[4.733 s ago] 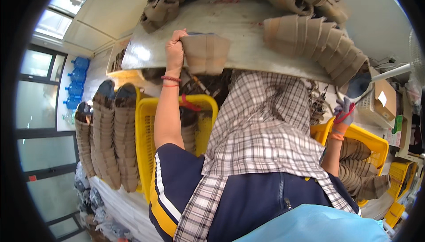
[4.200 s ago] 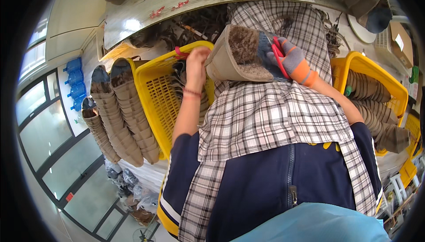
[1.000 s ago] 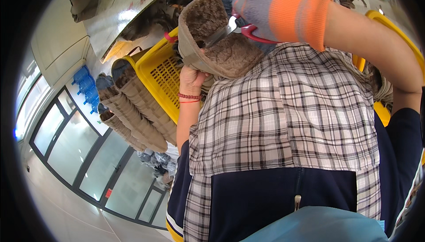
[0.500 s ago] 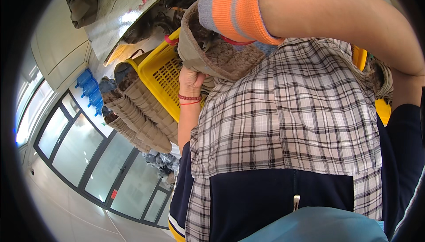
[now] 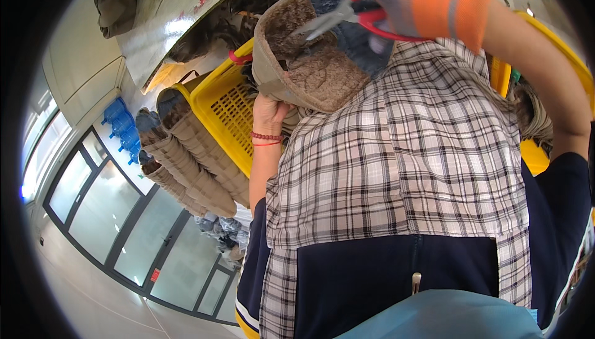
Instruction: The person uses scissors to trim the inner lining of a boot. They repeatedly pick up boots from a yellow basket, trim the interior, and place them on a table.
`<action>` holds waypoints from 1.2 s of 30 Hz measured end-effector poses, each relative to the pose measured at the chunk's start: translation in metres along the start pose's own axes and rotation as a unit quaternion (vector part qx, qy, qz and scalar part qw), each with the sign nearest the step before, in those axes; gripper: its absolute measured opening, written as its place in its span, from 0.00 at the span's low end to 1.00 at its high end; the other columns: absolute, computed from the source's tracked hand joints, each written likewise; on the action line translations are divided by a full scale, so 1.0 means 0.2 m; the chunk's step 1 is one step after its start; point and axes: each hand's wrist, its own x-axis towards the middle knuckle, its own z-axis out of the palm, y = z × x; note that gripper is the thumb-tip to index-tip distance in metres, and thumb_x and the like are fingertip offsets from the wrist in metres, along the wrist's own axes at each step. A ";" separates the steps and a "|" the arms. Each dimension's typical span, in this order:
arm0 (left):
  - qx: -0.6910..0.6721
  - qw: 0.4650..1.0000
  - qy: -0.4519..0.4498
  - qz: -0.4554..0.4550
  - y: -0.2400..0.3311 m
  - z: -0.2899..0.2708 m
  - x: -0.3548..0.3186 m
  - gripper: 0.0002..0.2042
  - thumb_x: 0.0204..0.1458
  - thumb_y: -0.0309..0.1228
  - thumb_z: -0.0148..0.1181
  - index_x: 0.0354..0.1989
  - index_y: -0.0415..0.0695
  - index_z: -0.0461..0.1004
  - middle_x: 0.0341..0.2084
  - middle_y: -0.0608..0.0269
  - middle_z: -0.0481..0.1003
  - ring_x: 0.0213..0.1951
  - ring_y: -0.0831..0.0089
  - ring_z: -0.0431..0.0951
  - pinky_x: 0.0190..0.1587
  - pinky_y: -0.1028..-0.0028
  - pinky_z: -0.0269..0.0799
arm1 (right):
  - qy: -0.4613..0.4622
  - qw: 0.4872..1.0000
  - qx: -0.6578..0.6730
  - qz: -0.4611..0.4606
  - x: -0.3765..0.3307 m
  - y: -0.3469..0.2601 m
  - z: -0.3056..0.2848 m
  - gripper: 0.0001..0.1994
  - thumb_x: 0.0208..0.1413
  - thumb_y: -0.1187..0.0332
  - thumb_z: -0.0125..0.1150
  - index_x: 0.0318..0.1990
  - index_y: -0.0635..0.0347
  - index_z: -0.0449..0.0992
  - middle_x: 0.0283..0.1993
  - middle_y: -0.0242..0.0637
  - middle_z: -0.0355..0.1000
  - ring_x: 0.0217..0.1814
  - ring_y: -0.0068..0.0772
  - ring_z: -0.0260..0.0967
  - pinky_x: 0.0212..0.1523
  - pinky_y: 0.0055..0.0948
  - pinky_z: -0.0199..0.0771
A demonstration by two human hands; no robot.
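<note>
My bare left hand (image 5: 271, 113), with a red bead bracelet at the wrist, is closed on the lower outer edge of a beige fleece-lined cap (image 5: 266, 66). Its hollow faces me, showing brown plush (image 5: 328, 69) and dark blue lining; most of my left fingers are hidden beneath it. Over the cap, my right hand (image 5: 415, 4) wears a grey knit glove with an orange cuff. It grips red-handled scissors (image 5: 325, 24), whose blades point left over the brown plush. Motion blurs them, so I cannot tell whether they touch the lining.
A yellow plastic basket (image 5: 223, 113) stands left of my left hand, with stacks of nested beige caps (image 5: 198, 144) beyond it. Another yellow basket (image 5: 527, 153) with beige pieces is at the right. A worktable (image 5: 180, 13) lies upper left. My checked apron (image 5: 396, 159) spreads below the cap.
My right hand has drawn back up and to the right from the cap's hollow, bringing the scissors into sight. The left hand keeps its hold on the cap, almost unmoved.
</note>
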 end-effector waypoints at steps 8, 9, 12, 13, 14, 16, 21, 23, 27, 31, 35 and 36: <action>0.021 0.997 -0.076 -0.021 0.00 0.00 0.03 0.11 0.47 0.23 0.60 0.41 0.41 0.73 0.30 0.63 0.77 0.28 0.72 0.78 0.22 0.75 0.74 | 0.056 0.998 -0.029 0.004 -0.14 -0.06 0.31 0.10 0.47 0.60 0.61 0.36 0.52 0.77 0.33 0.34 0.75 0.36 0.34 0.73 0.39 0.31 0.72; 0.015 0.997 -0.072 -0.022 0.00 0.00 0.03 0.12 0.48 0.24 0.60 0.42 0.41 0.73 0.30 0.63 0.77 0.27 0.72 0.79 0.21 0.75 0.74 | 0.052 0.998 -0.027 0.014 -0.14 -0.07 0.31 0.14 0.47 0.57 0.62 0.39 0.51 0.76 0.36 0.35 0.75 0.40 0.34 0.72 0.43 0.31 0.71; -0.001 0.998 -0.065 -0.024 -0.01 -0.02 0.03 0.12 0.49 0.26 0.59 0.43 0.40 0.72 0.30 0.62 0.77 0.27 0.72 0.79 0.20 0.75 0.74 | 0.046 0.998 -0.035 0.016 -0.14 -0.08 0.28 0.14 0.46 0.56 0.62 0.40 0.50 0.77 0.36 0.34 0.75 0.40 0.34 0.73 0.42 0.31 0.71; -0.005 0.997 -0.066 -0.025 -0.02 -0.04 0.04 0.12 0.49 0.26 0.59 0.43 0.40 0.71 0.30 0.62 0.77 0.27 0.72 0.79 0.20 0.75 0.75 | 0.044 0.998 -0.031 0.012 -0.14 -0.08 0.28 0.14 0.46 0.57 0.62 0.40 0.50 0.77 0.36 0.34 0.75 0.40 0.34 0.73 0.42 0.31 0.71; -0.009 0.997 -0.069 -0.027 -0.02 -0.04 0.04 0.12 0.50 0.26 0.59 0.43 0.40 0.71 0.30 0.61 0.77 0.28 0.72 0.79 0.21 0.75 0.75 | 0.042 0.999 -0.028 0.011 -0.14 -0.08 0.28 0.14 0.46 0.57 0.62 0.40 0.50 0.77 0.36 0.34 0.75 0.40 0.34 0.73 0.42 0.31 0.71; -0.014 0.998 -0.058 -0.019 -0.03 -0.03 0.03 0.12 0.49 0.27 0.60 0.43 0.41 0.71 0.31 0.61 0.77 0.30 0.72 0.79 0.22 0.75 0.75 | 0.024 0.999 -0.031 0.012 -0.13 -0.08 0.27 0.14 0.46 0.57 0.62 0.40 0.50 0.77 0.36 0.33 0.75 0.40 0.33 0.72 0.42 0.31 0.71; -0.026 0.995 -0.073 -0.057 -0.01 0.00 0.03 0.12 0.50 0.29 0.59 0.42 0.40 0.71 0.31 0.63 0.77 0.32 0.73 0.78 0.26 0.75 0.75 | -0.003 0.999 -0.051 0.018 -0.11 -0.09 0.30 0.19 0.40 0.53 0.67 0.36 0.54 0.74 0.31 0.35 0.71 0.36 0.35 0.71 0.39 0.31 0.70; -0.038 0.985 -0.149 -0.077 0.00 -0.04 0.03 0.12 0.51 0.29 0.58 0.43 0.40 0.70 0.34 0.63 0.76 0.35 0.75 0.77 0.32 0.75 0.75 | 0.036 0.998 -0.050 0.009 -0.14 -0.07 0.27 0.19 0.41 0.53 0.66 0.38 0.53 0.76 0.33 0.34 0.73 0.37 0.34 0.72 0.40 0.31 0.71; -0.011 0.992 -0.005 0.124 -0.08 0.02 0.07 0.13 0.56 0.30 0.51 0.49 0.42 0.67 0.43 0.62 0.71 0.45 0.74 0.71 0.50 0.74 0.67 | 0.115 0.991 -0.058 0.041 -0.15 0.00 0.28 0.20 0.39 0.51 0.67 0.37 0.53 0.77 0.34 0.35 0.74 0.37 0.36 0.72 0.41 0.32 0.71; 0.028 0.977 -0.054 0.204 -0.06 -0.05 0.17 0.17 0.59 0.34 0.45 0.56 0.43 0.62 0.49 0.63 0.68 0.51 0.70 0.67 0.57 0.73 0.60 | 0.185 0.973 0.108 0.082 -0.16 0.00 0.25 0.19 0.42 0.53 0.66 0.37 0.57 0.75 0.29 0.40 0.74 0.32 0.36 0.73 0.34 0.31 0.72; -0.134 0.957 -0.201 0.162 0.11 0.27 0.24 0.19 0.61 0.35 0.36 0.58 0.42 0.59 0.54 0.62 0.65 0.55 0.68 0.65 0.59 0.68 0.60 | 0.252 0.795 0.534 0.141 -0.19 -0.11 0.37 0.17 0.44 0.70 0.69 0.41 0.64 0.71 0.33 0.30 0.70 0.36 0.17 0.64 0.39 0.21 0.68; -0.083 0.961 -0.171 0.202 0.16 0.42 0.19 0.18 0.60 0.33 0.37 0.57 0.40 0.61 0.51 0.61 0.67 0.52 0.70 0.67 0.57 0.69 0.61 | 0.278 0.775 0.561 0.088 -0.20 -0.15 0.31 0.20 0.43 0.62 0.71 0.40 0.64 0.73 0.32 0.38 0.73 0.35 0.23 0.68 0.37 0.24 0.69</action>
